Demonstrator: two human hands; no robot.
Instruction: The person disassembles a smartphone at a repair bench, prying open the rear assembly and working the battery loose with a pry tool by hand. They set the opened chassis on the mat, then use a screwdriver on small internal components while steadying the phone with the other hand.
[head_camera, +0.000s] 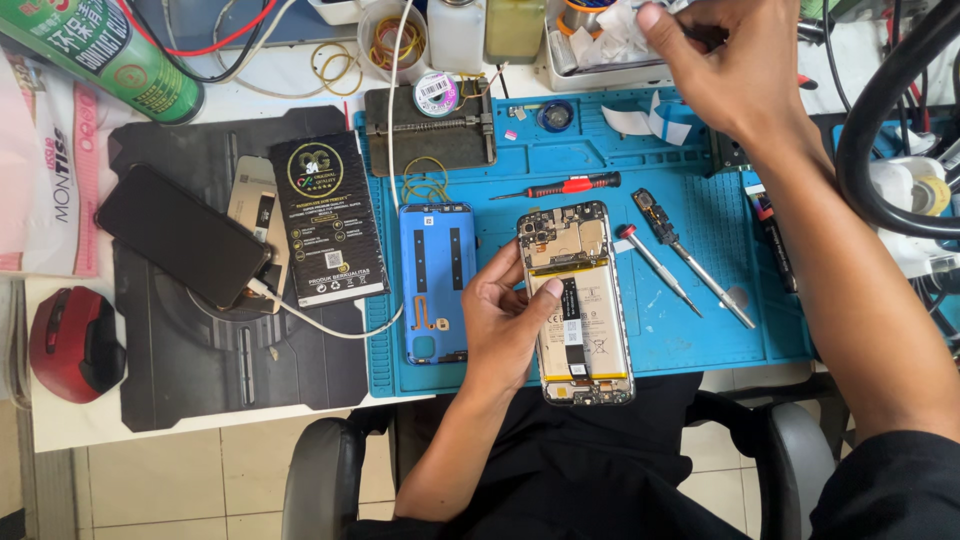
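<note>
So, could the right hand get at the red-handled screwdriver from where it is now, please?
Probably yes: the right hand is up by the white tray, and the red-handled screwdriver lies uncovered on the blue mat with nothing between them.

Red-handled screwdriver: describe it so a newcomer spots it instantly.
Start at the blue work mat in the middle of the bench. Above the opened phone that the left hand steadies, the red-handled screwdriver lies almost level. Its red and black handle sets it apart from the two silver tools lying slanted to its right.
</note>
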